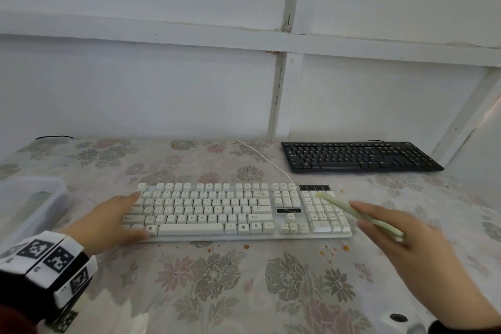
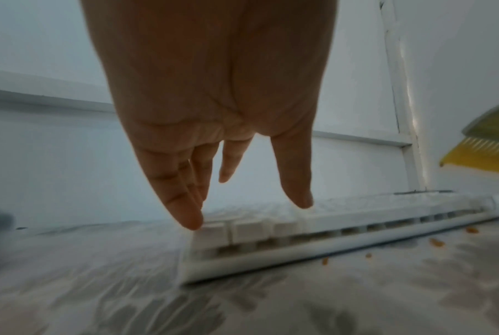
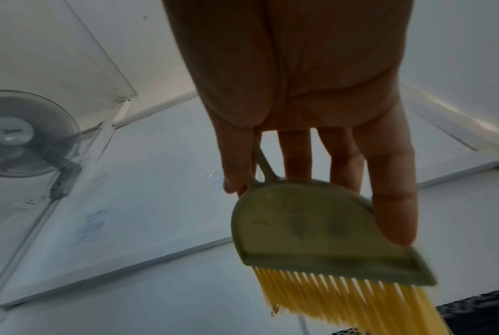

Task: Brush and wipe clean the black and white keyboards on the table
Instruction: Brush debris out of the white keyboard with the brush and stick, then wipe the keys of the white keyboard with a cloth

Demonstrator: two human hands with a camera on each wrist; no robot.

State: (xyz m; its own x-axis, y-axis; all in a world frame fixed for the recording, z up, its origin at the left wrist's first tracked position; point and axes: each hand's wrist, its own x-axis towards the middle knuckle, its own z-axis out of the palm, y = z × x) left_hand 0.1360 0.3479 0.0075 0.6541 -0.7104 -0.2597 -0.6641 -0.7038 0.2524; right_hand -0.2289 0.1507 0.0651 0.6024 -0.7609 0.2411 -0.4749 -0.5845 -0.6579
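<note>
A white keyboard point(image 1: 235, 211) lies across the middle of the flowered table; its near left corner point(image 2: 242, 244) shows in the left wrist view. My left hand point(image 1: 116, 221) rests on its left end with straight fingers point(image 2: 185, 213) touching the keys. My right hand point(image 1: 393, 228) holds a pale green brush point(image 1: 357, 215) with yellow bristles point(image 3: 345, 297) over the number pad. In the right wrist view my thumb and fingers pinch the brush handle point(image 3: 264, 165). A black keyboard point(image 1: 357, 156) sits at the back right against the wall.
Orange crumbs point(image 1: 332, 249) lie on the tablecloth in front of the white keyboard's right end. A clear plastic tub point(image 1: 29, 200) stands at the left edge. The white cable point(image 1: 260, 157) runs back toward the wall. A wall fan point(image 3: 22, 133) hangs above.
</note>
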